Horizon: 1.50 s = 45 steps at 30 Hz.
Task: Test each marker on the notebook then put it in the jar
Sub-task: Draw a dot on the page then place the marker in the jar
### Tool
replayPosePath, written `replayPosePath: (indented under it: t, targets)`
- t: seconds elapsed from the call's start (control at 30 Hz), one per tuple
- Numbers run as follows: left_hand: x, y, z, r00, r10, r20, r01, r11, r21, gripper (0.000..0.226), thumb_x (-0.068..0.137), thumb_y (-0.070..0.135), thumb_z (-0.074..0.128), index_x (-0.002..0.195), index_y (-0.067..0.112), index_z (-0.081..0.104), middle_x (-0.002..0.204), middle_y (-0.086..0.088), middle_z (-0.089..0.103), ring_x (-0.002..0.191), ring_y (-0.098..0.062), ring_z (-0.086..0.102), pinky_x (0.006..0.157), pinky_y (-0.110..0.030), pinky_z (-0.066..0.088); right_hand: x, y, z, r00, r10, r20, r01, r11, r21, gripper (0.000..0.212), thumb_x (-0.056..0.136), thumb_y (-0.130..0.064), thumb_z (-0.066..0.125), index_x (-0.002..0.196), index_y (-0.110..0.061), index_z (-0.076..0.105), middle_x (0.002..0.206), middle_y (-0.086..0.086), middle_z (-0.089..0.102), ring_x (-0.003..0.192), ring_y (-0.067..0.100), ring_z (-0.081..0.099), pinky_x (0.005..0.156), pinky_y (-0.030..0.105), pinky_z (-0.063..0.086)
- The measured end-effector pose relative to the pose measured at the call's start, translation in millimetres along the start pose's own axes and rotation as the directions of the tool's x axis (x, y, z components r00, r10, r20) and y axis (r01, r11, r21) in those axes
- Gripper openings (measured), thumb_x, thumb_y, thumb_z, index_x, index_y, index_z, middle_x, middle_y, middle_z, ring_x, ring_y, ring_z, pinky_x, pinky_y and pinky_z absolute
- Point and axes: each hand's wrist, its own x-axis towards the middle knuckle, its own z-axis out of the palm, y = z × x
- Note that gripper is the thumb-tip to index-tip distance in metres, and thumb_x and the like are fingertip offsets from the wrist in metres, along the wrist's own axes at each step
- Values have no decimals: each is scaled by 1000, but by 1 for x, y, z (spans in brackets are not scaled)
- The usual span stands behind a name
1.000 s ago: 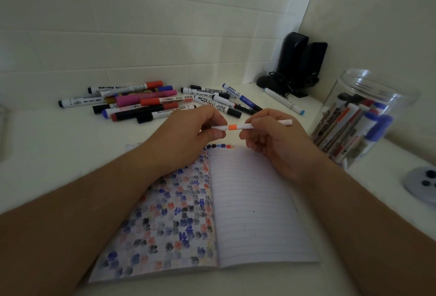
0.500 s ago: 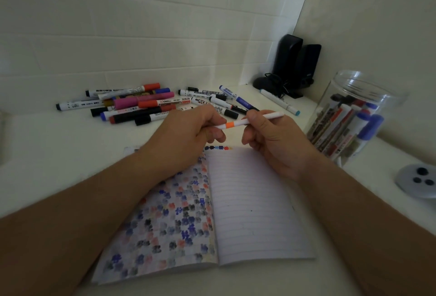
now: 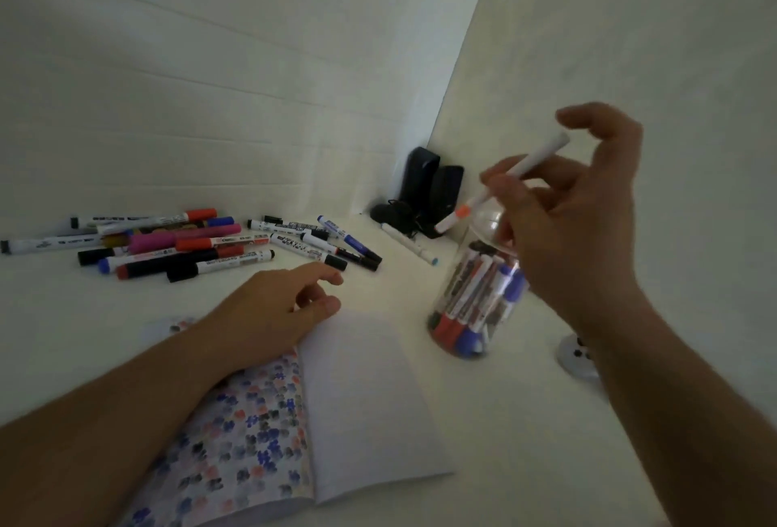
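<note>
Right hand (image 3: 576, 224), its grip pinching a slim orange-banded marker (image 3: 502, 187) above the jar (image 3: 475, 299), should tip it upright before letting go; left hand (image 3: 273, 312) rests slack on the notebook (image 3: 361, 400).

Both forearms are bare to the frame edge, no sleeves in view, and the left hand (image 3: 273, 308) and right hand (image 3: 576, 228) wear no rings, watch or gloves.

The open notebook (image 3: 366, 400) lies nearest on the surface (image 3: 504, 442), with the left hand (image 3: 269, 312) resting on its far left corner. Behind it, to the left, loose markers (image 3: 176, 245) lie in a heap. The jar (image 3: 475, 295) stands right of the notebook with markers in it, and above its mouth the right hand (image 3: 580, 215) holds a marker (image 3: 504, 186) tilted.
</note>
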Motion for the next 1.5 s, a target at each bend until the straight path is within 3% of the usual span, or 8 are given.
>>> replayPosePath:
  t: [0.17,0.33,0.5,0.67,1.03,1.23,1.4,1.5]
  targets:
    - [-5,7,-1,999,-31,17,31,999,-25,28,100,48,57,128,50,55,100,18,67,92,1,62,78,-18,46,38,22,-65,971,35,-237,-99,960,-263,48,95,-22,75,120,-33,35,99,-3,77,51,23,68,46,30,52]
    - [-9,8,-3,998,-56,-2,56,997,-57,23,99,50,57,123,51,56,96,16,71,90,0,65,83,-23,52,34,68,-70,998,68,-6,-60,844,-534,42,96,-27,75,125,-33,46,103,-8,76,53,14,66,57,37,58]
    - [-12,10,-5,998,-64,-28,62,995,-78,23,100,47,57,123,47,59,95,17,72,87,13,61,76,-15,45,22,92,-62,968,220,122,-91,758,-646,12,99,-34,67,96,-27,58,94,-8,75,53,19,66,63,43,60]
    - [-13,11,-5,997,-62,-49,58,995,-76,22,101,47,56,121,44,61,94,20,73,89,13,60,74,-14,43,10,90,-56,876,379,298,-89,735,-672,59,99,-68,39,88,-20,71,77,-2,69,69,19,65,71,38,54]
    - [-10,5,-5,998,-42,-45,41,999,-20,19,101,50,52,112,44,67,101,21,70,92,3,61,79,-21,47,32,81,-56,709,551,439,-26,643,-766,36,86,-67,71,92,-32,73,93,-12,73,89,6,66,76,26,54]
    - [-10,6,-4,998,-40,-52,37,998,-45,19,101,49,53,109,43,69,101,23,70,93,5,61,86,-25,51,21,80,-42,773,489,403,-52,683,-729,39,92,-66,64,103,-31,76,98,-9,75,93,13,67,86,36,57]
    - [-11,4,-5,997,-48,-62,44,997,-67,19,100,52,54,110,44,69,100,22,71,93,4,62,87,-28,53,16,88,-30,880,408,242,-73,620,-781,40,89,-69,64,105,-32,59,94,-7,70,78,10,62,67,31,52]
    - [-10,3,-4,997,-45,-60,41,997,-61,19,100,51,54,111,44,68,101,22,70,94,4,61,86,-26,52,19,89,-26,913,350,210,2,512,-859,72,77,-87,57,128,-37,45,125,-4,57,106,19,59,84,43,57]
